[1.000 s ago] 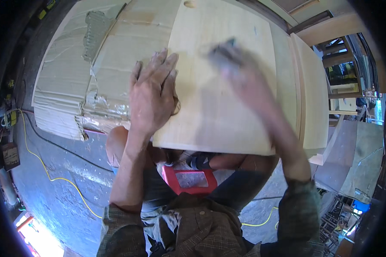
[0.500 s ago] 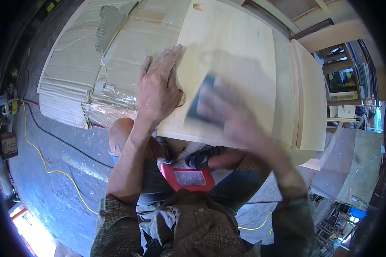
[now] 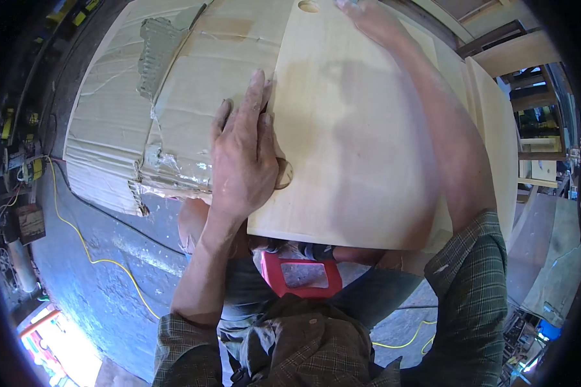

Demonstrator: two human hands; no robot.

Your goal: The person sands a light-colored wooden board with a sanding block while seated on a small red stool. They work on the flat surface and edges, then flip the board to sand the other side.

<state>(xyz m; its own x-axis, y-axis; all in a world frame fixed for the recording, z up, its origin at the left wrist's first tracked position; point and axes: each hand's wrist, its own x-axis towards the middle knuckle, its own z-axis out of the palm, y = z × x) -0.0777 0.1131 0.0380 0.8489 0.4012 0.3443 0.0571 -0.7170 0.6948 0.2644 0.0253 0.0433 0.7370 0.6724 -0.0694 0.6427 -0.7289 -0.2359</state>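
A pale wooden panel lies before me, with a round hole near its far left corner. My left hand rests flat along the panel's left edge, partly over the cardboard, fingers stretched out and nothing gripped. Beside its wrist a round recess shows in the panel, partly covered by the hand. My right arm reaches across the panel's right side. At its far end my right hand is cut off by the upper picture edge; most of its fingers, and anything under them, are hidden.
Worn brown cardboard spreads left of the panel, with a torn patch. More pale boards stand along the right. A pink-red plastic stool sits between my legs. A yellow cable runs over the grey floor.
My right hand has swept from the near middle of the panel to its far end. The dark green flat pad under it is now out of sight. My left hand stays at the panel's edge.
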